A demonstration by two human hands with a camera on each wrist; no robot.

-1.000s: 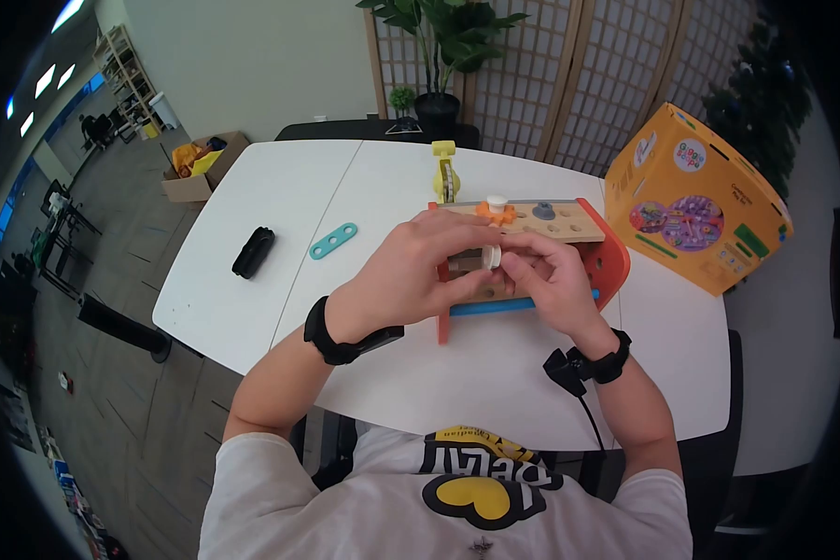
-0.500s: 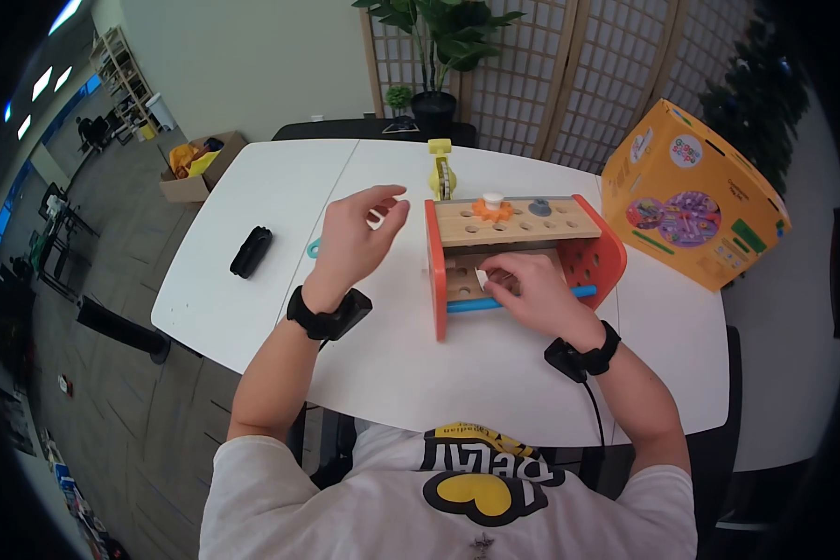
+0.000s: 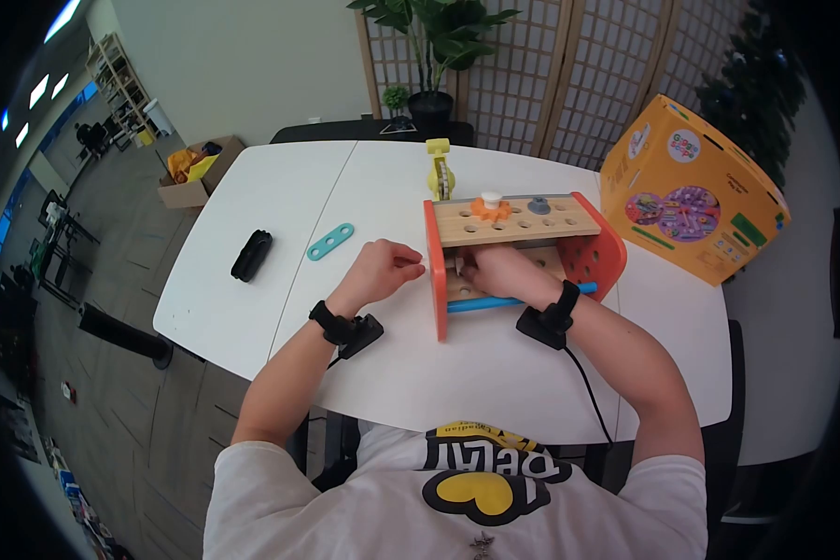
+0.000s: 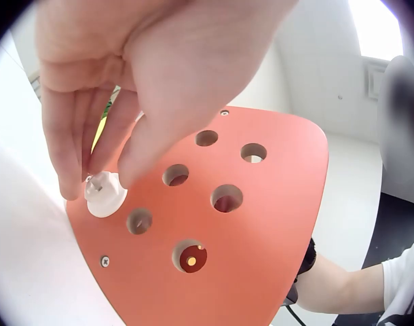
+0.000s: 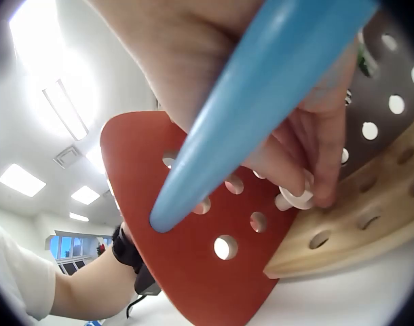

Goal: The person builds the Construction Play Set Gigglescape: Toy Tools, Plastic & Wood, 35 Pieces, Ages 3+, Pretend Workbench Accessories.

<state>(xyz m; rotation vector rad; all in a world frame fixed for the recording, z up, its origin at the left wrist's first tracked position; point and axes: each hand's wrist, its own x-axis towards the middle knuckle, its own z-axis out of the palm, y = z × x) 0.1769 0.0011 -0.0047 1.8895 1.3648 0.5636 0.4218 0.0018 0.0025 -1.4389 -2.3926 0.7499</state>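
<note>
A toy workbench with red side panels (image 3: 436, 289), perforated wooden boards (image 3: 523, 226) and a blue rod (image 3: 485, 304) stands on the table. My left hand (image 3: 380, 273) is at the outer face of its left panel. There it pinches a white plastic bolt (image 4: 106, 195) with a round, flanged end. Under the top board, my right hand (image 3: 511, 273) reaches inside the bench. Its thumb and fingers (image 5: 326, 170) pinch a small white plastic nut (image 5: 302, 197), close to the panel's inner face. On the top board sit an orange gear with a white knob (image 3: 492, 202) and a grey piece (image 3: 539, 205).
To the left on the white table (image 3: 215, 308) lie a teal three-hole strip (image 3: 330, 242) and a black case (image 3: 252, 256). A yellow-green toy (image 3: 441, 170) stands behind the bench. A large orange box (image 3: 695, 191) is at the right. Cables trail from both wrist cameras.
Both hands were together over the bench's front. The left hand moved away left, then came in to the left panel's outer side. The right hand carried its white piece leftward, deeper inside the bench.
</note>
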